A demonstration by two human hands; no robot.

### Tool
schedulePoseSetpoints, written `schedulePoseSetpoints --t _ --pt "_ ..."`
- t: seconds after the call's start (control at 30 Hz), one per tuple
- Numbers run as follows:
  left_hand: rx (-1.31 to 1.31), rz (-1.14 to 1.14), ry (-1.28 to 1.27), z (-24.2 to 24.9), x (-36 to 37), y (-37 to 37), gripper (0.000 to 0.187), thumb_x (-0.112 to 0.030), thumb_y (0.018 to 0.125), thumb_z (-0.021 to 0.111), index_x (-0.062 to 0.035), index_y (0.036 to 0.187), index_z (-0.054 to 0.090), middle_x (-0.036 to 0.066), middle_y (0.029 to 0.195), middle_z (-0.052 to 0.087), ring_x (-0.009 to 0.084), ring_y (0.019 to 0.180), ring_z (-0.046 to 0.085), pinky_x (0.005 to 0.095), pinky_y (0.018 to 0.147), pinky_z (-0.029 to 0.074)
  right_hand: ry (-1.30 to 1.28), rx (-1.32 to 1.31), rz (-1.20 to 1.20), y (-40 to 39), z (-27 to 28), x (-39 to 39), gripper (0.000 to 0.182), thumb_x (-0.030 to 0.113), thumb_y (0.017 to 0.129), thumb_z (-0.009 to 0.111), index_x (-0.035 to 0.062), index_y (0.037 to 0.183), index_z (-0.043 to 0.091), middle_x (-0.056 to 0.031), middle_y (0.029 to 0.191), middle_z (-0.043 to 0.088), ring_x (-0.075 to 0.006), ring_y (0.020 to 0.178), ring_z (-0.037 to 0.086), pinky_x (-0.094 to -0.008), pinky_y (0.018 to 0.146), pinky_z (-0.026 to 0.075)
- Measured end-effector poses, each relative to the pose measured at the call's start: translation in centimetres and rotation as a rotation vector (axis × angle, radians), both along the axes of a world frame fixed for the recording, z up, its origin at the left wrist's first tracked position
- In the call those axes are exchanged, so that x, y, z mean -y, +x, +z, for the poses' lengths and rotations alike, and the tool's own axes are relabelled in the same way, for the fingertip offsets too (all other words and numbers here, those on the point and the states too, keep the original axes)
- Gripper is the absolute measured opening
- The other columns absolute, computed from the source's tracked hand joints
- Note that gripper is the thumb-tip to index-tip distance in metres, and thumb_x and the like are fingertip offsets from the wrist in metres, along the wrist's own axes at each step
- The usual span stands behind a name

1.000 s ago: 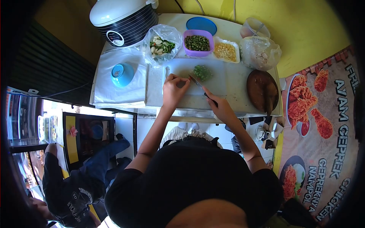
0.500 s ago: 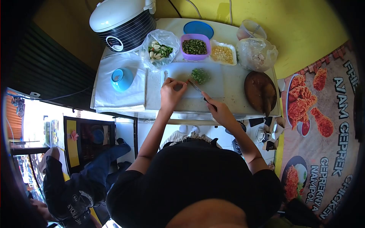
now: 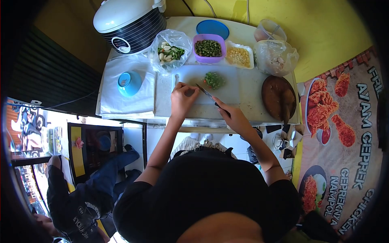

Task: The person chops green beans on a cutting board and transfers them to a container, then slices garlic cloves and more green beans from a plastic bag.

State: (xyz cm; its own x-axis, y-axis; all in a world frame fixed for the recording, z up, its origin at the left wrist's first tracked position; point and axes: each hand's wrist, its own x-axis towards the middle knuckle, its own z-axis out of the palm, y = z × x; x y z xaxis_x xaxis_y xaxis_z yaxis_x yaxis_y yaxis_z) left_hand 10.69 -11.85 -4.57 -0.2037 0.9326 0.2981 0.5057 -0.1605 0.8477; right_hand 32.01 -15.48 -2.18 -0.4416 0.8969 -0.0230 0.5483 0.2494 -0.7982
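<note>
My right hand (image 3: 231, 114) grips a knife (image 3: 207, 94) by its dark handle. The blade points up and left over a white cutting board (image 3: 231, 95), its tip close to my left fingertips. My left hand (image 3: 183, 98) is closed in a pinch at the board's left part; whatever lies between its fingers is hidden. Just beyond the blade sits a small heap of chopped green pieces with bits of red (image 3: 213, 80). Behind the board are a purple tub of chopped greens (image 3: 208, 59), a bag of garlic and green chillies (image 3: 172, 56) and a white tray of chopped pale yellow pieces (image 3: 252, 56).
A rice cooker (image 3: 129, 26) stands back left, near an upturned blue bowl (image 3: 129, 83) on white sheets (image 3: 108, 103). A blue lid (image 3: 212, 29) lies behind. At right are a plastic bag (image 3: 279, 60) and a brown mortar (image 3: 272, 97) with pestle. Another person (image 3: 81, 202) sits lower left.
The knife tip has shifted slightly up and left, nearer my left fingers. My left hand keeps its pinch in nearly the same place.
</note>
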Motion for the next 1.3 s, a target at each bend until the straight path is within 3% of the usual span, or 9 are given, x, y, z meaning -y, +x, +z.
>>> schedulePoseSetpoints --t 0.13,0.2,0.3,0.43,0.53,0.6,0.73,1.03,1.3 --pt "-0.005 0.001 -0.012 0.0 0.0 0.1 0.012 -0.011 0.073 0.074 -0.0044 0.084 0.074 0.011 0.083 0.062 0.0228 0.074 0.063 0.0336 0.069 0.051 -0.008 0.140 0.012 -0.2 0.3 0.3 0.054 0.014 0.095 0.050 0.0271 0.145 0.036 -0.0178 0.059 0.044 -0.0263 0.046 0.045 -0.0341 0.053 0.043" --pt "-0.033 0.012 -0.002 -0.1 0.0 0.1 0.011 -0.010 0.073 0.074 -0.0048 0.083 0.074 0.010 0.083 0.062 0.0228 0.074 0.063 0.0333 0.069 0.051 0.079 0.321 0.011 -0.6 -0.6 0.7 0.055 0.013 0.095 0.048 0.0277 0.146 0.032 -0.0212 0.060 0.052 -0.0357 0.052 0.055 -0.0407 0.054 0.045" --pt "-0.019 0.013 -0.002 0.1 0.1 0.2 0.011 -0.011 0.073 0.074 -0.0052 0.083 0.074 0.010 0.082 0.061 0.0228 0.072 0.062 0.0330 0.067 0.051 0.089 0.392 0.045 -0.7 -0.2 0.7 0.062 0.012 0.093 0.048 0.0274 0.149 0.025 -0.0192 0.058 0.056 -0.0371 0.052 0.058 -0.0457 0.053 0.046" --pt "-0.025 0.019 -0.042 0.4 0.1 0.2 0.011 -0.011 0.074 0.074 -0.0057 0.084 0.074 0.010 0.082 0.061 0.0227 0.071 0.061 0.0331 0.066 0.050 0.087 0.259 0.022 -0.8 -0.1 0.2 0.058 0.012 0.094 0.049 0.0258 0.147 0.031 -0.0194 0.060 0.055 -0.0363 0.054 0.058 -0.0426 0.054 0.046" --pt "-0.046 0.019 0.002 0.1 0.1 0.2 0.012 -0.012 0.074 0.074 -0.0063 0.084 0.074 0.010 0.081 0.060 0.0225 0.070 0.061 0.0332 0.064 0.049 -0.039 0.074 0.002 -0.7 0.6 -0.9 0.053 0.012 0.094 0.050 0.0240 0.144 0.038 -0.0205 0.063 0.053 -0.0318 0.050 0.054 -0.0369 0.055 0.046" --pt "-0.023 -0.002 -0.064 0.4 0.1 0.0 0.012 -0.013 0.075 0.074 -0.0063 0.084 0.074 0.009 0.083 0.060 0.0227 0.073 0.061 0.0339 0.066 0.049 -0.027 -0.025 -0.077 -0.3 0.3 -1.6 0.049 0.013 0.094 0.052 0.0230 0.141 0.043 -0.0192 0.064 0.048 -0.0213 0.049 0.044 -0.0313 0.055 0.043" --pt "-0.059 -0.053 -0.076 0.0 -0.4 0.0 0.012 -0.013 0.078 0.072 -0.0061 0.087 0.074 0.011 0.089 0.060 0.0252 0.082 0.060 0.0356 0.072 0.049 -0.122 -0.132 -0.143 0.9 0.4 -2.2 0.049 0.011 0.096 0.052 0.0206 0.143 0.042 -0.0018 0.071 0.046 -0.0069 0.062 0.035 -0.0217 0.059 0.037" --pt "-0.155 -0.113 0.036 0.4 -1.1 0.9 0.017 -0.012 0.086 0.063 -0.0051 0.100 0.071 0.011 0.102 0.059 0.0297 0.095 0.056 0.0395 0.084 0.046 -0.192 -0.199 -0.127 1.2 1.0 -2.2 0.050 0.014 0.097 0.051 0.0215 0.145 0.038 0.0036 0.068 0.037 -0.0069 0.061 0.035 -0.0204 0.057 0.035" --pt "-0.068 -0.033 0.018 2.7 -1.8 -1.9 0.018 -0.010 0.081 0.069 -0.0076 0.098 0.072 0.010 0.096 0.062 0.0231 0.078 0.059 0.0347 0.070 0.050 -0.167 -0.113 -0.043 0.5 0.5 -1.8 0.050 0.016 0.096 0.052 0.0257 0.144 0.038 -0.0061 0.064 0.035 -0.0112 0.060 0.034 -0.0244 0.059 0.038"
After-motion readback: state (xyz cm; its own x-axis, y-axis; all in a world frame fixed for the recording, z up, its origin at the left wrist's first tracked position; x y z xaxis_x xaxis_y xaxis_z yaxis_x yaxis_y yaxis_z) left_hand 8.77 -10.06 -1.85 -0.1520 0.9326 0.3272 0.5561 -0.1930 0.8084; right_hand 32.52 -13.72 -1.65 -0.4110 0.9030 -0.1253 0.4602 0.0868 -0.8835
